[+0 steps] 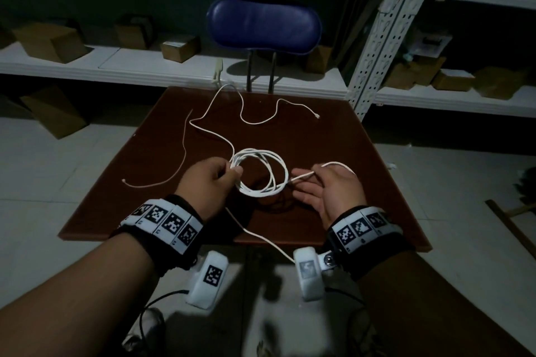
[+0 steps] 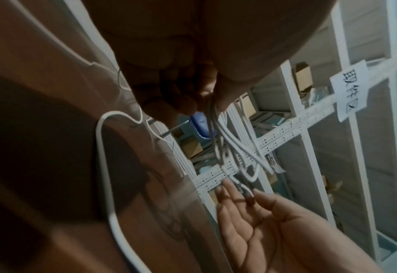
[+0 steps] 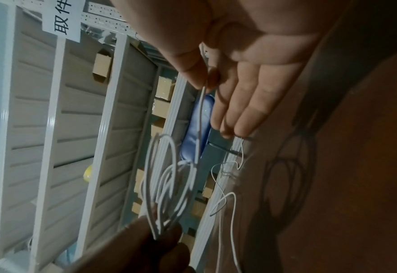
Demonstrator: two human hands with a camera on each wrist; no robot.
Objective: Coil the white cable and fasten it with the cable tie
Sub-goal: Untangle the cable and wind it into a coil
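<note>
Above the brown table (image 1: 333,136), my left hand (image 1: 229,172) pinches one side of a coil of white cable (image 1: 255,151) made of several loops. My right hand (image 1: 316,180) holds the strand leaving the coil between thumb and forefinger, its other fingers straight; the cable loops on over the back of that hand. The left wrist view shows the loops (image 2: 230,146) hanging from my left fingertips (image 2: 192,103). The right wrist view shows the pinch (image 3: 202,81) and the coil (image 3: 169,184). The uncoiled length ends in a plug (image 1: 317,116) on the far table. A thinner, duller strand (image 1: 184,151) lies at the left; whether it is the tie I cannot tell.
A blue-backed chair (image 1: 264,26) stands behind the table. White metal shelving (image 1: 145,66) with cardboard boxes (image 1: 49,40) runs along the wall, and an upright post (image 1: 374,66) rises close to the table's far right corner. Pale tiled floor surrounds the table.
</note>
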